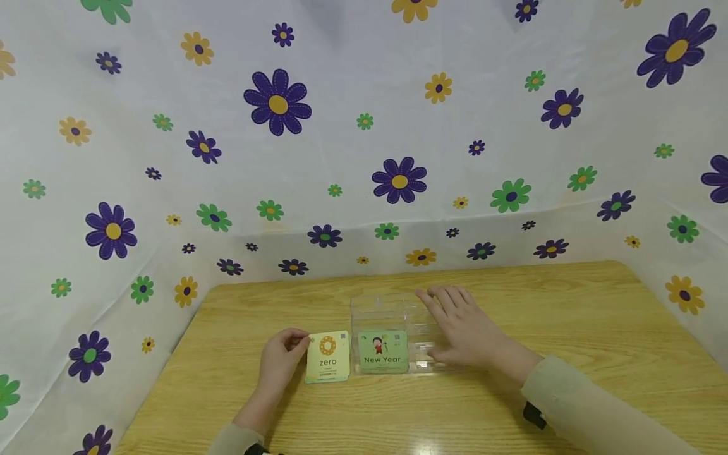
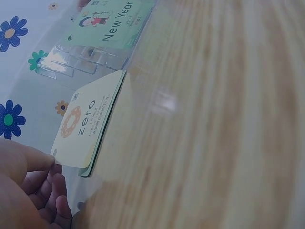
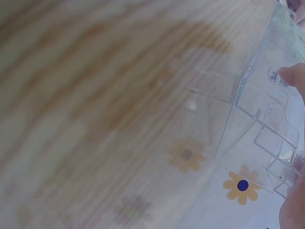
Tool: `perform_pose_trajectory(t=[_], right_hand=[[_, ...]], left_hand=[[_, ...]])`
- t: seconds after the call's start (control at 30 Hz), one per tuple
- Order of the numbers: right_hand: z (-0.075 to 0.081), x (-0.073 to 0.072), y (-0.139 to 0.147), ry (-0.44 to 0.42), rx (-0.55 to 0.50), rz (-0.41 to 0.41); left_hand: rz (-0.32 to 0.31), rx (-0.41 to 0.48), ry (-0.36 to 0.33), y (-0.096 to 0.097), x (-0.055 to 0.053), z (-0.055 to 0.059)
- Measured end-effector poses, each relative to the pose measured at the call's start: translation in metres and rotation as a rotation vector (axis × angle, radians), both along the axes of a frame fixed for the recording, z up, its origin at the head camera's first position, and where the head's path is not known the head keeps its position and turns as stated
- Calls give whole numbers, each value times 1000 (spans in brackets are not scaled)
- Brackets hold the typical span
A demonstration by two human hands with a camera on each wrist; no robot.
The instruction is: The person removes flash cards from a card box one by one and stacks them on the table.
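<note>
The left hand pinched the zero card between thumb and fingers at its ten o'clock corner; a green edge showed beneath that card. Just beside it, at three o'clock, the New Year card sat at the nine o'clock end of a clear holder. The right hand lay across the holder's three o'clock side, fingers straight and thumb spread well away from them. From its wrist, a pale sleeve ran off toward four o'clock, with a dark band at its cuff. Wood-grain table stretched under everything. Beyond, from nine o'clock round to three, hung white cloth with purple, orange and green flowers.
</note>
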State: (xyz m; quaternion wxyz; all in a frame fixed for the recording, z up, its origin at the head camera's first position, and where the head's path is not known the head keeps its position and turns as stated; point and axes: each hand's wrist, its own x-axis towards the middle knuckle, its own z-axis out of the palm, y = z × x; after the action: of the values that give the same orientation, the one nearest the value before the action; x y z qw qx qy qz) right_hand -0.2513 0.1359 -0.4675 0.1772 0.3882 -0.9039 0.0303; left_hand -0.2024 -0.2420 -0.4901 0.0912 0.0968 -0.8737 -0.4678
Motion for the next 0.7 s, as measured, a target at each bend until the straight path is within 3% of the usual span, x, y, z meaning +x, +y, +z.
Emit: perform_pose_trajectory(t=[0.7], right_hand=[[0, 0, 0, -11, -4, -5]], left_hand=[[5, -30, -31, -3, -1, 5]])
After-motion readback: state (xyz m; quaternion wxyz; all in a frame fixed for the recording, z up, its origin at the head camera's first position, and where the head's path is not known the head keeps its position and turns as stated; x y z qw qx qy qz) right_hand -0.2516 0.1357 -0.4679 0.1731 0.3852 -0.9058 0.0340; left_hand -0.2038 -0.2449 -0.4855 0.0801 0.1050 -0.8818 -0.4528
